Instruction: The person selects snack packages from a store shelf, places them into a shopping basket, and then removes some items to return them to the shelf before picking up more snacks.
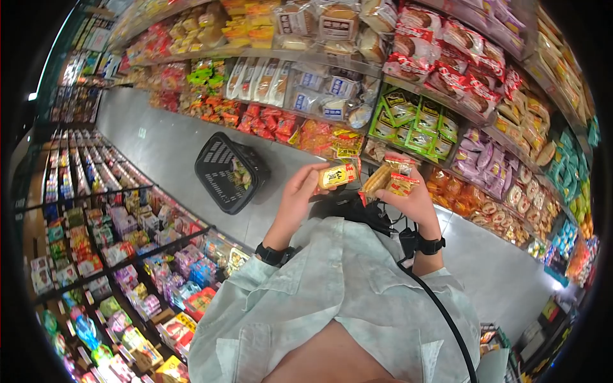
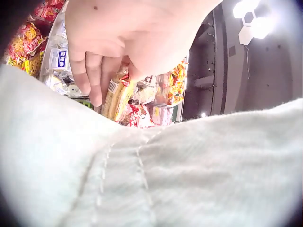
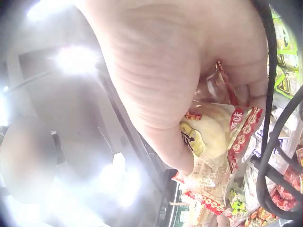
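Between thumb and fingers my left hand [image 1: 300,195] pinches a small wrapped pastry [image 1: 337,175] with a yellow label and red ends. In the left wrist view the same packet [image 2: 116,99] shows a barcode along its side. My right hand [image 1: 416,203] grips several small wrapped pastries [image 1: 402,185] in clear film with red edges. One round pale pastry [image 3: 213,135] shows through its wrapper in the right wrist view, under my thumb. Both hands are in front of my chest, close together, with the packets a short way apart. My right palm hides part of its packets.
A black shopping basket [image 1: 223,172] with a few packets inside stands on the grey floor [image 1: 169,147] to the left. Ahead are shelves of bagged breads and snacks, including green packs [image 1: 415,121]. Another stocked shelf [image 1: 128,255] runs along the left. A black cable [image 1: 447,313] hangs from my right wrist.
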The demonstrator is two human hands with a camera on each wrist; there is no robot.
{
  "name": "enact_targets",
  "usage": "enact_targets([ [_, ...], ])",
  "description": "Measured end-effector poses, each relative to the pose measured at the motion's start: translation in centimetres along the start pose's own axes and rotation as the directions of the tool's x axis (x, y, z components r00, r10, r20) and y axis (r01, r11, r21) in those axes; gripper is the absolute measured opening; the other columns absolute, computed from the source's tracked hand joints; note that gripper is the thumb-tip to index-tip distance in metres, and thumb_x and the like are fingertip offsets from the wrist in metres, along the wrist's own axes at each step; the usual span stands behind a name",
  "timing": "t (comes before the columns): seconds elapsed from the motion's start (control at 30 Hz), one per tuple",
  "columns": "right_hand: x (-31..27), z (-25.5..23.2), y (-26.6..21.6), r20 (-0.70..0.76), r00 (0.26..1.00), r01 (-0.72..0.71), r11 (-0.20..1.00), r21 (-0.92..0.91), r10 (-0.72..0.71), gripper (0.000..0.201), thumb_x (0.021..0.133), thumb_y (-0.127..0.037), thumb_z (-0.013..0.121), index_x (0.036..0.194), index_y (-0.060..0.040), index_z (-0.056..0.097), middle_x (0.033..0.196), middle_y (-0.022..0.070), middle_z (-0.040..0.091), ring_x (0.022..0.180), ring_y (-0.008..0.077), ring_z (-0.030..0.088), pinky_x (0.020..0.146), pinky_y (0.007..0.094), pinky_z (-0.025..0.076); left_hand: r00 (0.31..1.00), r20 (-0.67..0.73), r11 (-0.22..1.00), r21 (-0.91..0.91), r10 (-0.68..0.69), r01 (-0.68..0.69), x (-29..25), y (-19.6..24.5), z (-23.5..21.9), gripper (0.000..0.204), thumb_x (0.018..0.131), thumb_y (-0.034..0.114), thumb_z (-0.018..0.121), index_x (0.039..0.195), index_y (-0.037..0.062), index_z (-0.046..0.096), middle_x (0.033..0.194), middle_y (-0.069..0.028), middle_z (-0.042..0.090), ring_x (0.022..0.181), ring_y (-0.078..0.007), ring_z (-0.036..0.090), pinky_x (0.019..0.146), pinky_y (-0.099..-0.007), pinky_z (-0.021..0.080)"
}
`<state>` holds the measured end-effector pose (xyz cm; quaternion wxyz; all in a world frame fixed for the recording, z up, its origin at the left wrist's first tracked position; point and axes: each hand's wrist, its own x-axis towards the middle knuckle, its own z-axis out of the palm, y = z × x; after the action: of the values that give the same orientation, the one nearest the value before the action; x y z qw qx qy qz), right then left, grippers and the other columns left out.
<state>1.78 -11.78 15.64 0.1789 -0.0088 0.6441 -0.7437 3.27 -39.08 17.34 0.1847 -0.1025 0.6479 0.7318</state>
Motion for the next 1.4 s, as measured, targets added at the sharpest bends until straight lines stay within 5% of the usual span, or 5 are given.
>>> enact_targets([
  [0.27, -1.5, -1.3, 0.9, -0.198, 0.980, -0.008, 0.999, -0.044, -0.001, 0.069, 0.079, 0.002, 0.082, 0.139, -0.0023, 0.049, 0.120, 0.0066, 0.064, 0.106, 0.0147, 0.064, 0.092, 0.0299, 0.054, 1.000, 0.017, 1.000, 0.009, -0.017, 0.017, 1.4, -2.0, -2.1, 0.038, 0.108, 0.029, 0.047, 0.127, -0.0006, 0.060, 0.115, -0.0071, 0.068, 0.101, -0.0120, 0.066, 0.087, -0.0268, 0.052],
  [0.6, -6.6, 1.7, -0.5, -0.814, 0.578, 0.301, 0.943, 0.139, -0.065, 0.058, 0.094, -0.006, 0.068, 0.147, -0.0024, 0.044, 0.131, 0.0085, 0.060, 0.114, 0.0170, 0.060, 0.090, 0.0296, 0.052, 0.938, 0.348, 0.999, -0.048, 0.002, 0.016, 3.4, -2.2, -6.7, 0.023, 0.103, 0.023, 0.061, 0.112, 0.0023, 0.062, 0.090, -0.0006, 0.064, 0.081, -0.0062, 0.060, 0.073, -0.0238, 0.048],
  [0.93, -10.9, 7.4, 2.5, -0.899, 0.435, 0.170, 0.985, 0.027, -0.050, 0.049, 0.096, -0.015, 0.071, 0.139, -0.0030, 0.050, 0.124, 0.0064, 0.062, 0.103, 0.0129, 0.062, 0.081, 0.0256, 0.052, 0.927, 0.339, 0.986, -0.007, -0.157, 0.169, 5.5, -4.5, -14.1, 0.026, 0.100, 0.022, 0.062, 0.118, 0.0037, 0.060, 0.093, -0.0022, 0.065, 0.081, -0.0069, 0.060, 0.072, -0.0243, 0.048],
  [1.03, -11.1, 10.2, 0.8, -0.896, 0.442, 0.116, 0.988, 0.104, 0.042, 0.049, 0.096, -0.015, 0.071, 0.139, -0.0027, 0.050, 0.122, 0.0065, 0.062, 0.101, 0.0129, 0.062, 0.078, 0.0250, 0.052, 0.936, 0.329, 0.990, -0.006, -0.128, 0.138, 5.0, -2.7, -15.6, 0.027, 0.098, 0.016, 0.060, 0.124, 0.0054, 0.057, 0.098, -0.0031, 0.066, 0.081, -0.0072, 0.059, 0.071, -0.0240, 0.047],
  [1.4, -12.6, 9.9, 3.5, -0.625, 0.776, 0.142, 0.989, 0.035, -0.089, 0.061, 0.094, -0.008, 0.068, 0.149, -0.0083, 0.043, 0.125, 0.0069, 0.058, 0.100, 0.0121, 0.059, 0.077, 0.0242, 0.051, 0.998, 0.049, 0.996, -0.073, 0.046, -0.043, -4.7, -8.3, -15.5, 0.059, 0.083, 0.006, 0.066, 0.138, 0.0023, 0.046, 0.113, -0.0124, 0.063, 0.097, -0.0175, 0.064, 0.081, -0.0309, 0.053],
])
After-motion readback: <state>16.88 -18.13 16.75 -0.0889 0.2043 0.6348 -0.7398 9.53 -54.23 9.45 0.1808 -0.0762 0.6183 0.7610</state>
